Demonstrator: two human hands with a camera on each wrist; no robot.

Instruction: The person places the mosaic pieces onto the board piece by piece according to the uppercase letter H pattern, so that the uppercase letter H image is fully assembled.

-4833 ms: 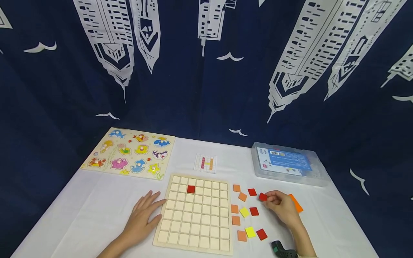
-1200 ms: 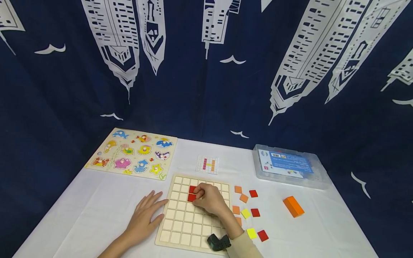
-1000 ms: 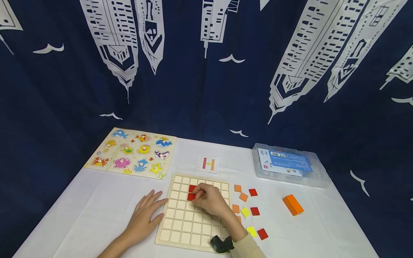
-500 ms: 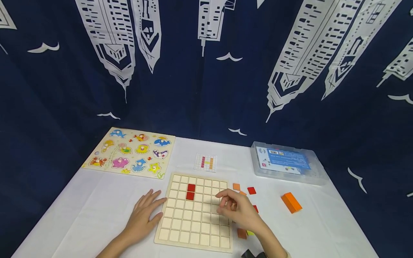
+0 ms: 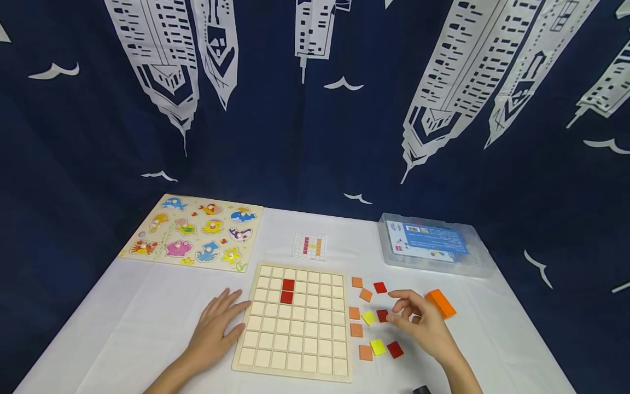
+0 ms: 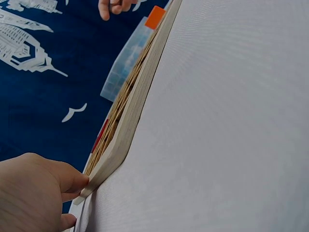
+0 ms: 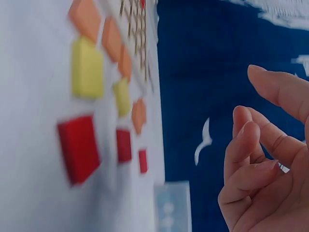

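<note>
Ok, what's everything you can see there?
Grid board: 1, pale, centre
Red tiles: 5, red, two on grid board, three right of it
Yellow tiles: 2, yellow, right
Orange tiles: 5, orange, right
Card: 1, white, behind grid board
Animal puzzle: 1, multicoloured, back left
Box: 1, clear, back right
Block: 1, orange, in front of box
Unclear thing: 1, black, bottom edge
Tablecloth: 1, white, underneath
Curtain: 1, navy and white, behind
Left hand: 1, touching grid board's edge
Right hand: 1, near red tiles

No words come up legible here: the blue-and-white printed label (image 5: 433, 239) on the clear rectangular plastic box (image 5: 478, 253) shows tiny lines of print and a pink mark (image 5: 398, 248), all too small to read.
</note>
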